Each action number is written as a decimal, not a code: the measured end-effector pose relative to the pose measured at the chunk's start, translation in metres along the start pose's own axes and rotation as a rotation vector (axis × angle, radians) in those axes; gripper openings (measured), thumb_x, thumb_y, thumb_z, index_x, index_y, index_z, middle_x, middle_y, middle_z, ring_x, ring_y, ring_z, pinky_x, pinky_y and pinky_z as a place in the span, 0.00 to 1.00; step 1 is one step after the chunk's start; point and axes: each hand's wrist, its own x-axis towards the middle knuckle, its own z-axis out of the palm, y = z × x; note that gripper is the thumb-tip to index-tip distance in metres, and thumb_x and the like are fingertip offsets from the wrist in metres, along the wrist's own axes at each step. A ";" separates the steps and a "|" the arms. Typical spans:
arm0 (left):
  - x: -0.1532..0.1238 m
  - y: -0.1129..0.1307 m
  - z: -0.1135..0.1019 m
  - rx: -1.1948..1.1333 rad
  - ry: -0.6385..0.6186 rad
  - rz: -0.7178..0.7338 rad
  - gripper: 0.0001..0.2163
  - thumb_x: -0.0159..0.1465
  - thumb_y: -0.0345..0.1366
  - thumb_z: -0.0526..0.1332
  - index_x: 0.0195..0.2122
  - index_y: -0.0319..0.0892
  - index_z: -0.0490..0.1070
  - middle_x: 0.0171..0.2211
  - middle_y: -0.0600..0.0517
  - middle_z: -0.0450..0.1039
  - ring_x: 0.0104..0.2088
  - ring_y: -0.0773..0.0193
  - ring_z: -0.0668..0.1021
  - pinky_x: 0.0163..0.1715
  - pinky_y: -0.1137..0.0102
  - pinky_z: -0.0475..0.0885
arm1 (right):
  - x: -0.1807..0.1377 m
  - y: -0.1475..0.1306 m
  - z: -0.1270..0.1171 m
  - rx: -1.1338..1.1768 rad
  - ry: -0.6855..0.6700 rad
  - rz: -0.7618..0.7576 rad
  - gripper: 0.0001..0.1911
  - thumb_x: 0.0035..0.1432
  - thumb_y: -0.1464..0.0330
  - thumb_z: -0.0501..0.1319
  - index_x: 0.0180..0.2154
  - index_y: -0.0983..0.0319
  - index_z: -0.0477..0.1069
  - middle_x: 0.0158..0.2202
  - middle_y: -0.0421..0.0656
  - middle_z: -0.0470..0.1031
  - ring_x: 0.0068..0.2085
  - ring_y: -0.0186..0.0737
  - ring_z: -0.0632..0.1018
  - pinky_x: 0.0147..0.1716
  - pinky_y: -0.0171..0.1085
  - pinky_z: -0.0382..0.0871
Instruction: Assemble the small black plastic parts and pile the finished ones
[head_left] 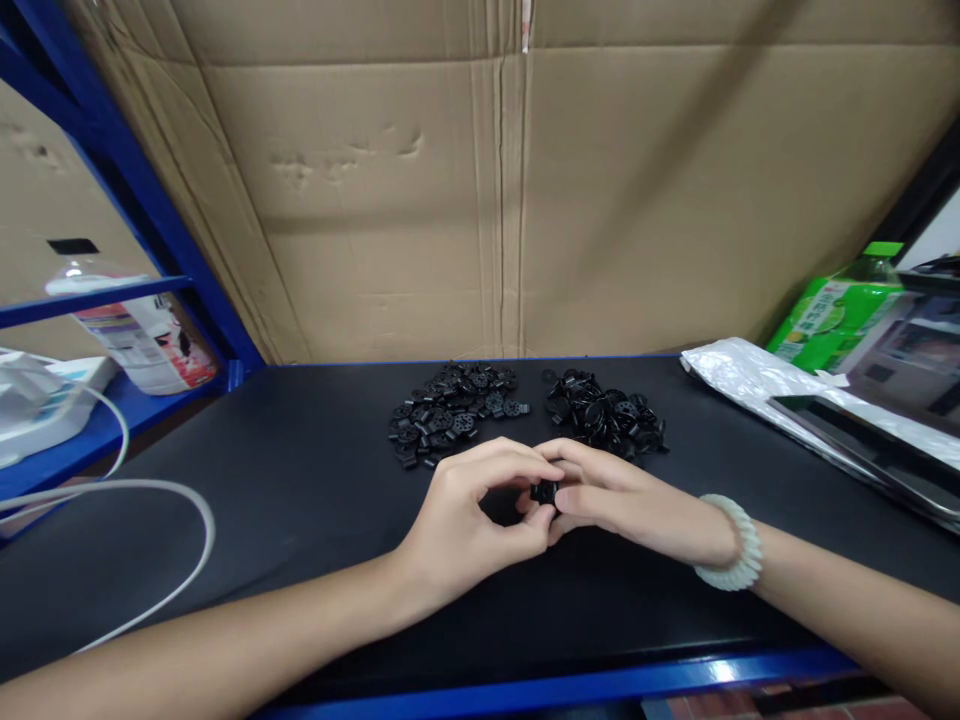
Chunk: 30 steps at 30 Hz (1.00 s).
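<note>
My left hand and my right hand meet at the middle of a black table top. Both pinch one small black plastic part between their fingertips, just above the surface. Behind them lie two heaps of small black parts: a left pile of round, holed pieces and a right pile of ring-like pieces. A pale beaded bracelet sits on my right wrist.
A cardboard wall closes off the back. A white cable loops across the left of the table. A plastic bottle lies on the blue shelf at left. A silvery bag, a dark tray and a green carton occupy the right.
</note>
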 end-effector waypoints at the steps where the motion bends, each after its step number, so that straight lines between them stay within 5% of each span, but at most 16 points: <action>1: 0.000 0.000 0.001 0.007 0.009 0.019 0.13 0.52 0.22 0.62 0.37 0.39 0.76 0.35 0.49 0.75 0.30 0.66 0.77 0.31 0.72 0.75 | 0.000 -0.001 0.001 -0.030 -0.012 -0.017 0.10 0.55 0.74 0.53 0.41 0.62 0.60 0.39 0.43 0.67 0.43 0.37 0.72 0.44 0.42 0.69; 10: -0.003 0.000 0.008 0.322 0.019 0.287 0.10 0.51 0.22 0.61 0.33 0.39 0.76 0.28 0.51 0.78 0.26 0.67 0.76 0.29 0.72 0.74 | -0.004 0.009 0.011 -0.383 0.046 -0.123 0.16 0.52 0.79 0.46 0.42 0.61 0.63 0.40 0.42 0.67 0.43 0.36 0.69 0.49 0.41 0.64; 21: -0.001 -0.008 0.012 0.395 0.048 0.341 0.06 0.57 0.24 0.58 0.29 0.40 0.73 0.23 0.54 0.74 0.24 0.69 0.75 0.28 0.75 0.72 | -0.001 0.011 0.013 -0.315 0.126 -0.066 0.21 0.54 0.75 0.46 0.50 0.63 0.61 0.36 0.43 0.66 0.37 0.35 0.69 0.43 0.39 0.66; 24: 0.001 -0.010 0.011 0.313 0.098 0.255 0.05 0.57 0.25 0.59 0.27 0.40 0.73 0.23 0.54 0.74 0.24 0.68 0.76 0.27 0.75 0.72 | 0.001 0.018 0.013 -0.155 0.142 -0.050 0.22 0.54 0.76 0.46 0.52 0.63 0.59 0.34 0.41 0.65 0.33 0.33 0.69 0.41 0.38 0.67; 30: 0.009 -0.010 0.007 -0.101 0.289 -0.235 0.03 0.58 0.30 0.60 0.28 0.39 0.71 0.23 0.54 0.73 0.23 0.67 0.77 0.25 0.74 0.75 | 0.005 0.029 0.015 0.039 0.188 -0.182 0.26 0.57 0.74 0.48 0.57 0.57 0.51 0.42 0.43 0.62 0.36 0.33 0.69 0.43 0.41 0.68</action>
